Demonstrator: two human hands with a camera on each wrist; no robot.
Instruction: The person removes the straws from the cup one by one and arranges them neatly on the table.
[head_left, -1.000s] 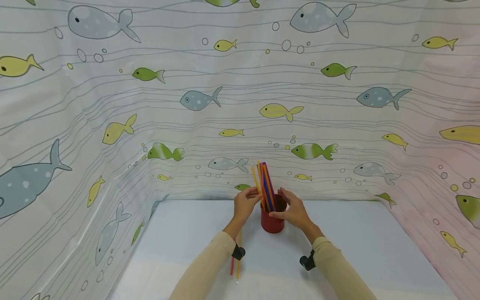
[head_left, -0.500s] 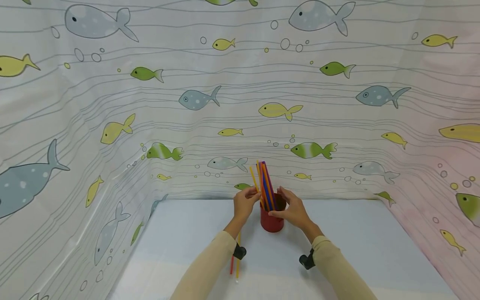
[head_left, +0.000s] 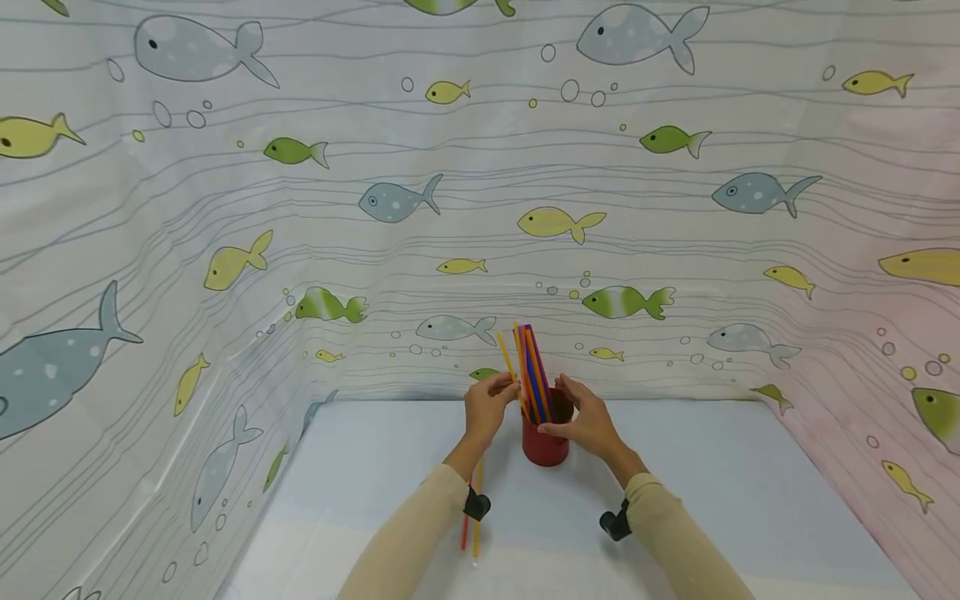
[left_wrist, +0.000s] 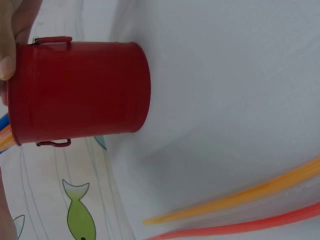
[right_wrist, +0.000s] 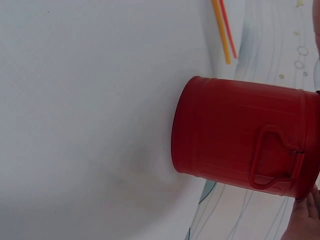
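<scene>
A small red metal bucket point(head_left: 545, 446) with side handles stands upright on the table, holding a leaning bundle of orange, blue and purple straws point(head_left: 536, 375). At its left rim, my left hand point(head_left: 486, 410) pinches a yellow straw point(head_left: 506, 353) that tilts left, apart from the bundle at its top. My right hand point(head_left: 591, 423) grips the bucket's rim from the right, thumb in front and fingers behind. In the left wrist view, part of a hand shows at the rim of the bucket point(left_wrist: 85, 90). The right wrist view shows the bucket's side point(right_wrist: 240, 135) and some fingertips point(right_wrist: 307, 207).
A yellow straw point(head_left: 477, 533) and a red straw point(head_left: 465, 533) lie on the white table point(head_left: 360, 500), partly under my left forearm. A fish-patterned curtain point(head_left: 480, 183) surrounds the table at the back and sides.
The top of the pinched yellow straw has tipped slightly left, away from the bundle, and my left hand has shifted a little left. My right hand and the bucket stay in place.
</scene>
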